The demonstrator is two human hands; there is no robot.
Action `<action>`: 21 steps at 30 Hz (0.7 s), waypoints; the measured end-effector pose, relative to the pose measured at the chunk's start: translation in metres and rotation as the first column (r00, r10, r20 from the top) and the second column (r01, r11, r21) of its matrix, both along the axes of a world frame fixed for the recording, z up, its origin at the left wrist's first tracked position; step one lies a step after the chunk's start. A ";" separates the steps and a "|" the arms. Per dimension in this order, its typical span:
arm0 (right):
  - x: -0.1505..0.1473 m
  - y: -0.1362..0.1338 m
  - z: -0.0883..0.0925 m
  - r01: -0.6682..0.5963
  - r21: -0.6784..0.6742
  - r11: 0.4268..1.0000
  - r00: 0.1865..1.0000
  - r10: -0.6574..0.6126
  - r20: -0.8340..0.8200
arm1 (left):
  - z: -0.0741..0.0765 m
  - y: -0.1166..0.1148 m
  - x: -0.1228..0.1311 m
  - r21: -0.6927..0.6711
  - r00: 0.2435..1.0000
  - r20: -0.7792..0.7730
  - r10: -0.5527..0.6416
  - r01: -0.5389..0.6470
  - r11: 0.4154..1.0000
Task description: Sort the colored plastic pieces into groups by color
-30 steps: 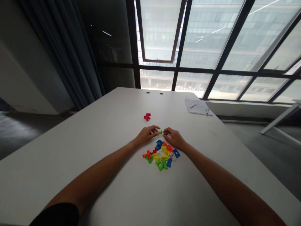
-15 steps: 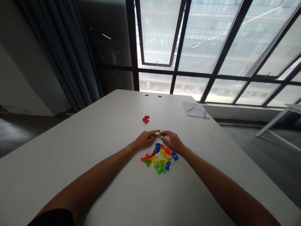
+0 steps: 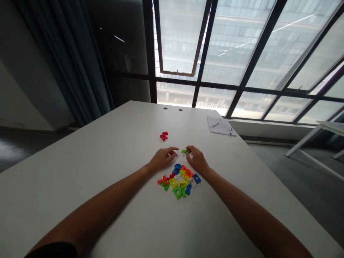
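My right hand pinches a small green plastic building piece between thumb and fingers, just above the far side of a pile. To its left, my left hand is empty, thumb and fingers apart, a short gap from the green piece. Nearer to me lies the pile of coloured plastic pieces: a blue piece at its far edge, a green square piece with a hole at its near edge, and yellow, orange, red and white ones between. Beyond my hands sits a small red cluster of pieces.
A white table spreads beneath everything. Near its far right edge lie papers with pens on them. Two dark round fittings are set in the far end. Windows and a dark curtain stand behind; another table is at right.
My left hand has come off the green piece and moved slightly left, its fingers apart. The green piece stays in my right hand and now lies more sideways. The view has shifted slightly.
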State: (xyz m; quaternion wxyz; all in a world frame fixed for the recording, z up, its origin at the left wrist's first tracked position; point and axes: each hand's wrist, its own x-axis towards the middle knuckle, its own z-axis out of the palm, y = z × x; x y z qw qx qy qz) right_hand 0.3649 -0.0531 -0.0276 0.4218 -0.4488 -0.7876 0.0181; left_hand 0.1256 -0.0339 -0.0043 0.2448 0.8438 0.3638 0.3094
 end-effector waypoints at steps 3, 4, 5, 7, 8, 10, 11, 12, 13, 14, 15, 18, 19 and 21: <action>0.002 0.002 -0.003 0.015 -0.065 0.998 0.990 -0.005 0.143 | 0.000 0.001 -0.003 0.215 0.972 -0.100 0.212 -0.187 0.959; 0.002 0.002 -0.003 0.021 -0.071 0.997 0.988 -0.010 0.156 | 0.000 0.002 -0.006 0.277 0.961 -0.141 0.237 -0.192 0.942; 0.003 0.002 -0.003 0.027 -0.067 0.997 0.989 -0.017 0.150 | 0.000 0.004 -0.009 0.331 0.952 -0.182 0.245 -0.175 0.927; 0.004 0.000 -0.001 0.047 -0.035 0.998 0.991 -0.042 0.124 | 0.000 0.009 -0.017 0.409 0.935 -0.250 0.250 -0.132 0.903; 0.006 -0.002 0.001 0.058 -0.015 0.998 0.990 -0.055 0.128 | 0.000 0.012 -0.021 0.427 0.927 -0.271 0.258 -0.125 0.896; 0.010 -0.005 0.005 0.050 0.010 0.999 0.979 -0.051 0.196 | -0.001 0.017 -0.028 0.418 0.914 -0.283 0.291 -0.155 0.895; 0.012 -0.006 0.007 0.028 0.008 1.000 0.969 -0.029 0.247 | -0.002 0.019 -0.030 0.399 0.910 -0.284 0.304 -0.176 0.900; 0.015 -0.007 0.008 0.003 -0.003 1.000 0.955 -0.002 0.296 | -0.002 0.020 -0.032 0.378 0.908 -0.283 0.309 -0.191 0.906; 0.017 -0.007 0.009 -0.013 -0.015 1.000 0.943 0.018 0.333 | -0.003 0.021 -0.032 0.360 0.909 -0.285 0.304 -0.193 0.913; 0.019 -0.007 0.010 -0.015 -0.025 1.000 0.933 0.023 0.358 | -0.003 0.021 -0.032 0.350 0.911 -0.292 0.291 -0.182 0.919; 0.020 -0.005 0.010 0.000 -0.031 1.000 0.927 0.012 0.375 | -0.003 0.020 -0.031 0.346 0.913 -0.305 0.271 -0.159 0.925; 0.023 0.004 0.008 0.117 -0.041 0.992 0.907 -0.090 0.412 | -0.003 0.018 -0.027 0.347 0.910 -0.350 0.224 -0.096 0.933; 0.024 0.009 0.007 0.164 -0.052 0.985 0.899 -0.128 0.420 | -0.003 0.017 -0.026 0.342 0.908 -0.357 0.220 -0.093 0.935; 0.025 0.020 0.006 0.237 -0.085 0.968 0.884 -0.179 0.431 | -0.003 0.017 -0.024 0.323 0.907 -0.358 0.222 -0.103 0.941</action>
